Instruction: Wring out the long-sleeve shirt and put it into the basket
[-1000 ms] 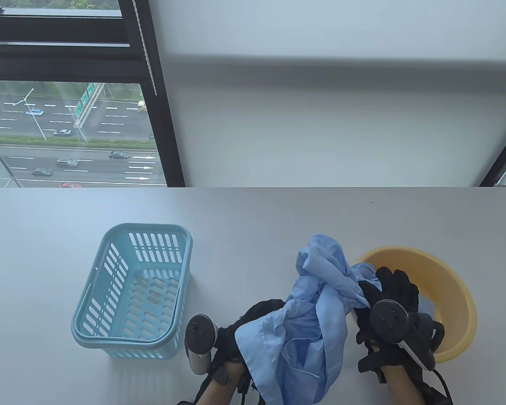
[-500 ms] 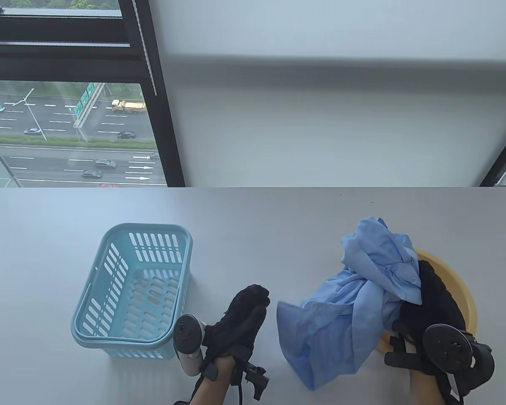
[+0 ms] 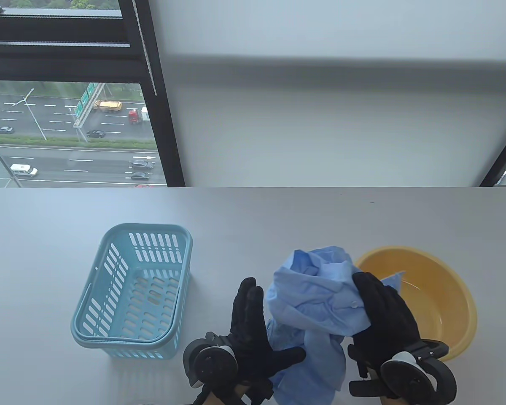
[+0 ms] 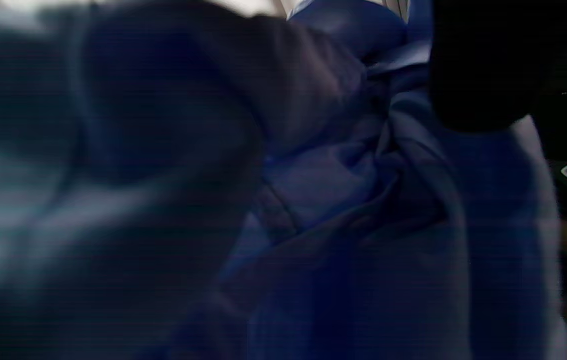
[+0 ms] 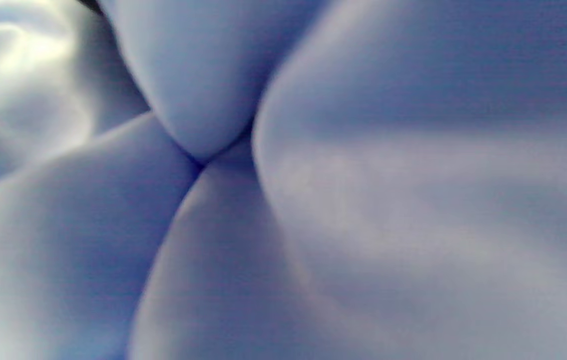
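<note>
The light blue long-sleeve shirt [image 3: 316, 301] is bunched up between my two hands, just left of the yellow basin [image 3: 468, 303]. My left hand [image 3: 253, 322] stands at the shirt's left side with straight fingers, its thumb spread out across the lower folds. My right hand [image 3: 386, 314] lies flat against the shirt's right side, fingers straight. A tail of the shirt hangs down to the bottom edge. The light blue slotted basket [image 3: 93, 270] stands to the left with nothing in it. Shirt cloth [image 4: 363, 200] fills the left wrist view, and cloth [image 5: 313, 200] fills the right wrist view.
The basin sits at the front right of the grey table [image 3: 253, 211], with a corner of cloth over its near-left rim. A window and a white wall stand behind the table's far edge.
The shirt has moved left, off the basin, to the middle front. My right hand has gone from gripping it to lying flat on it. My left hand has opened and come against the shirt.
</note>
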### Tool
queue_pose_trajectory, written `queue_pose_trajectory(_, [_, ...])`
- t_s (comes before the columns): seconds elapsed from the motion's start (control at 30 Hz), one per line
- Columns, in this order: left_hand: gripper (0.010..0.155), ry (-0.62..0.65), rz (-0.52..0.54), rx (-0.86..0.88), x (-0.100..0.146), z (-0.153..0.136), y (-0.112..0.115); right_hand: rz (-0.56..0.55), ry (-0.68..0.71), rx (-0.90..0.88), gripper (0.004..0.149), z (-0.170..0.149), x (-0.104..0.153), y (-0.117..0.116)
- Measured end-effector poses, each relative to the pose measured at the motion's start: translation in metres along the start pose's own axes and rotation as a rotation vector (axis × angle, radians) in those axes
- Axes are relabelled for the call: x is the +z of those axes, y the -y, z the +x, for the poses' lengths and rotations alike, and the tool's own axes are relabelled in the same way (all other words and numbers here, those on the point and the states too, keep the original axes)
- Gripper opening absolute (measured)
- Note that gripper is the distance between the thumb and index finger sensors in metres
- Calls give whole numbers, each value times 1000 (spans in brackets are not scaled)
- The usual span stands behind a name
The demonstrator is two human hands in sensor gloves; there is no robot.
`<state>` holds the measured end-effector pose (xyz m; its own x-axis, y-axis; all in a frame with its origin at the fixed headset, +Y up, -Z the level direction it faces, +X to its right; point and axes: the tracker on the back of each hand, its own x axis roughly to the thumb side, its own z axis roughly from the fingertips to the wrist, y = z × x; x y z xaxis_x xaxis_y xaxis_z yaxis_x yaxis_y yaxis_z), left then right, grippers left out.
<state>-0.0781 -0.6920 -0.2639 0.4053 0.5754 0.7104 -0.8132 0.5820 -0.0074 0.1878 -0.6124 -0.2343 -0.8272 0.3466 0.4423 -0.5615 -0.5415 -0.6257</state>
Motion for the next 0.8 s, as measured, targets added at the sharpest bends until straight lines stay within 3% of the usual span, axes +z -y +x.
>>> queue_pose_trajectory(0.2, [134,-34,-80,125,-2,-9,7,403,-95,-558,53,2,2,-46])
queue_pose_trajectory(0.27, [131,-41,-12,175,0,-10,7,482,-110,-629,55,4,6,-57])
queue_pose_trajectory(0.37, [116,-43,119,141,2,-7,6,536,-116,-629,56,8,11,-66])
queue_pose_trajectory(0.53, [88,-83,202,143,4,-8,-1,541,-84,-566,63,6,14,-70])
queue_pose_trajectory(0.8, [84,-137,365,108,10,-19,-36,646,-60,-832,90,-22,19,-82])
